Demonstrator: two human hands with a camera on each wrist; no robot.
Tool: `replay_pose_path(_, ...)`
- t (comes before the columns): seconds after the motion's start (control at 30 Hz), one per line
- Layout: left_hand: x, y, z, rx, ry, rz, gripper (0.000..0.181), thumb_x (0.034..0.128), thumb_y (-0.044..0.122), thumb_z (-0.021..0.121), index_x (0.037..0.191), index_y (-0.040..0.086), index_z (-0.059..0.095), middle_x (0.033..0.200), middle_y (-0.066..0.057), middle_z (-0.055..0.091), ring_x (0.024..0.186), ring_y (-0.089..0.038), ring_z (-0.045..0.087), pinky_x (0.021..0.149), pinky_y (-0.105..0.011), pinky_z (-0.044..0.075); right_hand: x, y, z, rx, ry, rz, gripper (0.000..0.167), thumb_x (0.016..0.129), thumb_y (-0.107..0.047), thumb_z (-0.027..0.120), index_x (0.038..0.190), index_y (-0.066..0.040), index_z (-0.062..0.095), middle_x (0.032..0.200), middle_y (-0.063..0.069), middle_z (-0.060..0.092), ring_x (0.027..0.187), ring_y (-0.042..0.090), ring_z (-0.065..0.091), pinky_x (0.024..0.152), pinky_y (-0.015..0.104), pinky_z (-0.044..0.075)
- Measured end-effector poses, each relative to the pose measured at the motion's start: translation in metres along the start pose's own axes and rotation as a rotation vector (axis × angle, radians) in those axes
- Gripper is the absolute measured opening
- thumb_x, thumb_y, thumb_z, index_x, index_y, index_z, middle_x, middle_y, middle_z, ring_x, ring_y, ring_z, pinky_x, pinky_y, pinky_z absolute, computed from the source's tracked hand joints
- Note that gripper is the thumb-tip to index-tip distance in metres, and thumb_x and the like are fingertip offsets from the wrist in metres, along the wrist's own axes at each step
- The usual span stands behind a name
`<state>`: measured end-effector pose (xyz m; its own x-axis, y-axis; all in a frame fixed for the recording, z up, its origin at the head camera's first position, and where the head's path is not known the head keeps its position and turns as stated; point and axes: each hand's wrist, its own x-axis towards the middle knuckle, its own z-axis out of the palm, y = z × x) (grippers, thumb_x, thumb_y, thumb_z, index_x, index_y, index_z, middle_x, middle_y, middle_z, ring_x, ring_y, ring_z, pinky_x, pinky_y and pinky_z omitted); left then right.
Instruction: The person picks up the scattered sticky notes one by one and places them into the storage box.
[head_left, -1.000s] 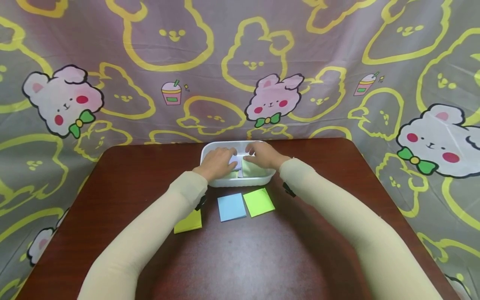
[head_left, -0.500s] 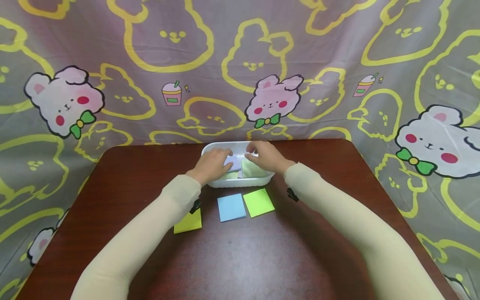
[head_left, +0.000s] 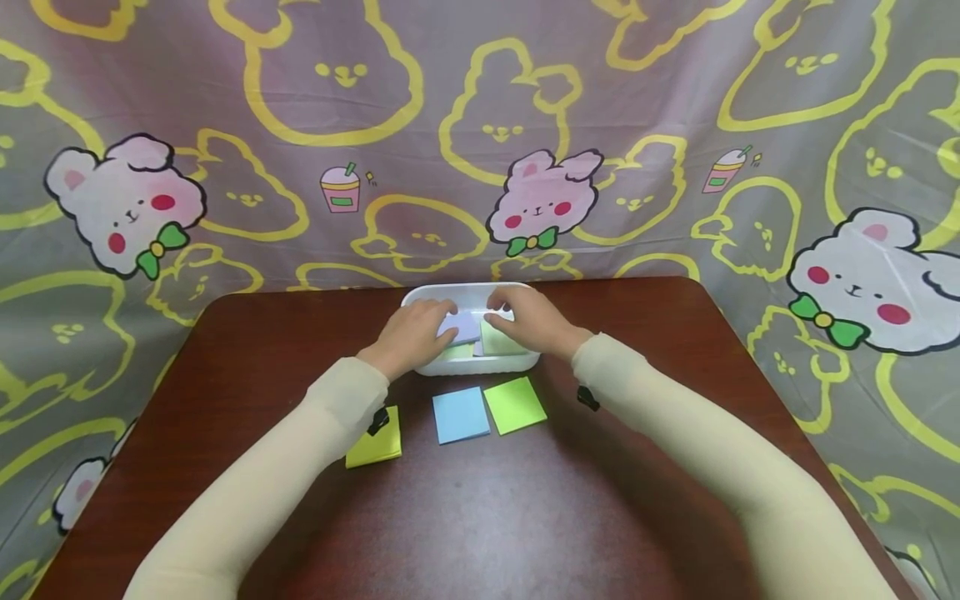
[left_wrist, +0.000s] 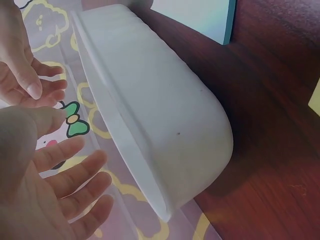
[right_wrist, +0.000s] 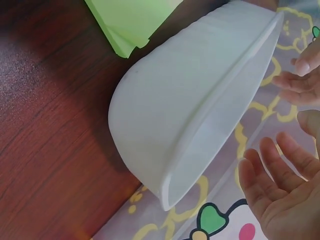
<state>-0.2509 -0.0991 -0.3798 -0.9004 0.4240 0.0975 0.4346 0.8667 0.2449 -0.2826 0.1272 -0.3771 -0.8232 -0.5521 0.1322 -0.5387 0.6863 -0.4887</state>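
A white tray [head_left: 507,364] near the table's back edge holds a purple pad [head_left: 462,327], a pale green pad [head_left: 497,340] and another greenish piece. My left hand [head_left: 417,333] hovers over the tray's left part, fingers relaxed and slightly bent, gripping nothing. Over the right part is my right hand [head_left: 536,320], its fingers loosely bent with a gap to the thumb. Both wrist views show the palms above the rim, the left hand [left_wrist: 60,185] and the right hand [right_wrist: 287,190] holding nothing.
In front of the tray lie a blue pad [head_left: 461,415] and a bright green pad [head_left: 515,406] side by side. A yellow pad [head_left: 377,442] lies to their left, partly under the left wrist's black device. Patterned cloth [head_left: 420,100] hangs behind the table.
My left hand has drawn back leftward, uncovering more of the purple pad and the yellow pad. My right forearm has shifted slightly right. The pads look unmoved.
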Motion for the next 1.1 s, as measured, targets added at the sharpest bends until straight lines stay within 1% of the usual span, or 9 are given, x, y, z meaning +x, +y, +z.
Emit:
replay_pose_path(0.23, -0.008, -0.001, -0.001, -0.007, 0.026, 0.022, 0.038, 0.1, 0.028, 0.063, 0.131, 0.006, 0.062, 0.126, -0.014, 0.07, 0.119, -0.031, 0.064, 0.099, -0.048, 0.052, -0.004, -0.004, 0.0, 0.001, 0.013, -0.042, 0.031, 0.099, -0.026, 0.065, 0.118, -0.002, 0.068, 0.115, 0.012, 0.071, 0.11, 0.034, 0.065, 0.098, 0.043, 0.053)
replay_pose_path(0.43, -0.014, 0.001, -0.002, 0.017, 0.053, 0.058, 0.036, 0.0993, 0.026, 0.063, 0.129, 0.006, 0.063, 0.122, -0.014, 0.072, 0.113, -0.032, 0.066, 0.093, -0.047, 0.054, -0.01, -0.008, 0.002, -0.015, 0.029, -0.07, 0.029, 0.099, -0.025, 0.065, 0.116, -0.002, 0.068, 0.114, 0.012, 0.072, 0.108, 0.031, 0.066, 0.097, 0.042, 0.053)
replay_pose_path(0.57, -0.021, 0.001, -0.004, 0.019, 0.059, 0.065, 0.036, 0.099, 0.026, 0.064, 0.128, 0.005, 0.064, 0.12, -0.014, 0.072, 0.11, -0.032, 0.067, 0.089, -0.047, 0.055, -0.014, -0.011, 0.004, -0.016, 0.029, -0.089, 0.028, 0.098, -0.024, 0.066, 0.116, -0.002, 0.069, 0.114, 0.012, 0.072, 0.108, 0.031, 0.065, 0.097, 0.042, 0.053)
replay_pose_path(0.77, -0.029, 0.0, -0.005, 0.019, 0.046, 0.04, 0.038, 0.099, 0.028, 0.065, 0.13, 0.007, 0.063, 0.121, -0.013, 0.072, 0.109, -0.03, 0.068, 0.088, -0.046, 0.055, -0.022, -0.017, 0.004, -0.013, 0.016, -0.089, 0.03, 0.099, -0.026, 0.065, 0.119, -0.003, 0.068, 0.117, 0.011, 0.071, 0.111, 0.03, 0.065, 0.099, 0.043, 0.052)
replay_pose_path(0.93, -0.037, -0.004, -0.006, 0.02, 0.069, 0.031, 0.038, 0.0984, 0.028, 0.065, 0.129, 0.007, 0.063, 0.122, -0.014, 0.072, 0.111, -0.032, 0.067, 0.089, -0.049, 0.054, -0.029, -0.02, 0.007, -0.029, 0.019, -0.108, 0.031, 0.099, -0.026, 0.066, 0.121, -0.005, 0.067, 0.119, 0.01, 0.071, 0.111, 0.027, 0.065, 0.099, 0.043, 0.053)
replay_pose_path(1.1, -0.045, -0.007, -0.008, 0.017, 0.07, 0.014, 0.037, 0.0987, 0.028, 0.064, 0.13, 0.007, 0.063, 0.124, -0.014, 0.071, 0.111, -0.033, 0.066, 0.092, -0.049, 0.052, -0.033, -0.024, 0.01, -0.016, 0.014, -0.135, 0.032, 0.098, -0.024, 0.067, 0.122, -0.003, 0.067, 0.119, 0.013, 0.071, 0.111, 0.029, 0.065, 0.1, 0.044, 0.052)
